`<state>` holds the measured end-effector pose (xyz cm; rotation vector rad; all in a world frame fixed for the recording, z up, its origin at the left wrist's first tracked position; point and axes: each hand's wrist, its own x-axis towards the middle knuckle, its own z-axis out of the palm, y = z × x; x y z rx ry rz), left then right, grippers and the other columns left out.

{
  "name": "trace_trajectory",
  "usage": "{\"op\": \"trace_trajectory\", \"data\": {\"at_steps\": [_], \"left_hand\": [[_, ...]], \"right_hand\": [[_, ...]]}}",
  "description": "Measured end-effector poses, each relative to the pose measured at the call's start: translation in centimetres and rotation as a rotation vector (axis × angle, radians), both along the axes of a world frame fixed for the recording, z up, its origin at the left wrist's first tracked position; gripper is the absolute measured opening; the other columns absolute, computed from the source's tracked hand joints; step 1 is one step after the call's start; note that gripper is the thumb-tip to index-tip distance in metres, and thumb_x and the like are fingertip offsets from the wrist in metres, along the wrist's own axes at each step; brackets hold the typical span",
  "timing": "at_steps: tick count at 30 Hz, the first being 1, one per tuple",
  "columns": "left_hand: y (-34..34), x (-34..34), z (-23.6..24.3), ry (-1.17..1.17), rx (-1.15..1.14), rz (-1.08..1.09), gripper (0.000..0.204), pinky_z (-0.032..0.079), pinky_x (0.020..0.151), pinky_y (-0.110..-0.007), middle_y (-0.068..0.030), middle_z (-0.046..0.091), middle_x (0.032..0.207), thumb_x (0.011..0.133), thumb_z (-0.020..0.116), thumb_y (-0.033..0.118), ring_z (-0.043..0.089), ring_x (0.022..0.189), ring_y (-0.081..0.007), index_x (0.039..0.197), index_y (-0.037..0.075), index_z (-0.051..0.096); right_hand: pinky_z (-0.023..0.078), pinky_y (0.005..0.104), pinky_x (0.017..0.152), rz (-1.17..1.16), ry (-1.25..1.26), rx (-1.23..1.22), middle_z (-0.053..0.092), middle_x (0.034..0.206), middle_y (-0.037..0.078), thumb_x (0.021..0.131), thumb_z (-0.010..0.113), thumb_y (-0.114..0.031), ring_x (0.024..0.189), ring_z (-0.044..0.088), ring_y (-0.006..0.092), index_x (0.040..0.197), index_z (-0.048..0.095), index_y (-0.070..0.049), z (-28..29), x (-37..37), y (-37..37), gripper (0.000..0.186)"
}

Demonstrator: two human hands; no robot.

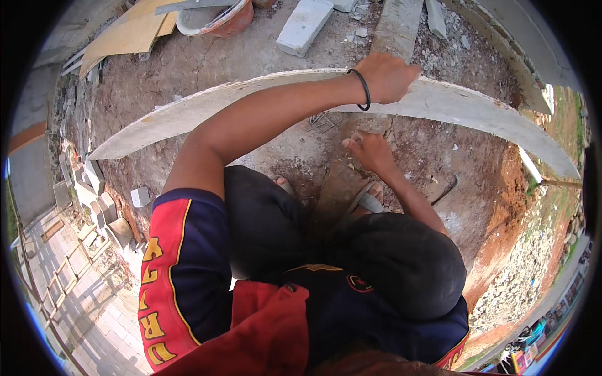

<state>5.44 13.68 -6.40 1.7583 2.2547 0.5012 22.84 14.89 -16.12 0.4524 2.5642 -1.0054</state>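
A long pale grey board spans the view in front of me, its curve coming at least partly from the lens. My left hand, with a black band at the wrist, is closed at the board's upper edge; its fingertips are mostly hidden. Below it, on the near side of the board, my right hand has curled fingers and its thumb pointing left. Whatever it may hold is too small or hidden to name. Under that hand a brownish plank-like strip runs along the ground between my sandalled feet.
Beyond the board lie a white block, a reddish mortar tub and plywood sheets. Several pale blocks are piled at left, near a bamboo frame. A dark hooked metal piece rests on the dirt at right.
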Motion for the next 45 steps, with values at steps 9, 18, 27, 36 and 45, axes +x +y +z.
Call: {"op": "trace_trajectory", "data": {"at_steps": [9,18,27,36,45], "left_hand": [[-7.0,1.9,5.6,0.359,-0.157,0.093,0.051,0.049,0.061,-0.041,-0.013,0.065,0.077,0.073,0.077,0.035,0.068,0.071,-0.0289,0.104,0.003,0.052],[-12.1,4.9,5.3,0.317,-0.138,-0.009,0.032,0.048,0.052,-0.036,-0.0068,0.059,0.065,0.08,0.069,0.036,0.063,0.055,-0.0265,0.082,0.006,0.056],[-1.2,3.5,6.6,0.31,-0.058,-0.147,0.028,0.051,0.053,-0.039,-0.0127,0.065,0.07,0.088,0.062,0.03,0.067,0.061,-0.0284,0.083,0.003,0.057],[4.6,2.4,5.4,0.305,-0.139,-0.05,0.043,0.054,0.058,-0.042,-0.0165,0.067,0.072,0.084,0.066,0.043,0.069,0.069,-0.0334,0.091,0.001,0.061],[-2.7,6.1,5.6,0.613,-0.106,-0.028,0.033,0.048,0.048,-0.034,-0.0072,0.063,0.067,0.09,0.06,0.039,0.065,0.057,-0.0234,0.079,0.009,0.055]], "right_hand": [[0.049,0.0357,0.069,-0.727,-0.172,-1.362,0.061,0.104,0.007,0.097,0.051,-0.021,0.084,0.059,0.0192,0.112,0.057,-0.007,-5.5,-4.5,-6.6,0.022],[0.044,0.0279,0.058,-0.957,0.141,-1.771,0.06,0.093,0.002,0.092,0.048,-0.009,0.073,0.054,0.0123,0.101,0.059,-0.008,-7.2,-4.6,-9.0,0.014],[0.034,0.0261,0.046,-1.237,0.183,-1.555,0.051,0.063,-0.001,0.092,0.046,-0.009,0.051,0.042,0.0097,0.081,0.056,-0.007,-4.1,-3.8,0.0,0.015],[0.032,0.0255,0.043,-1.197,0.177,-1.309,0.047,0.062,-0.002,0.092,0.049,-0.011,0.048,0.038,0.0098,0.09,0.058,-0.004,-6.5,3.6,9.9,0.012],[0.031,0.0268,0.044,-1.099,0.064,-0.852,0.048,0.06,-0.002,0.094,0.05,-0.014,0.049,0.04,0.0094,0.094,0.063,-0.003,-6.6,4.1,9.5,0.017]]}}
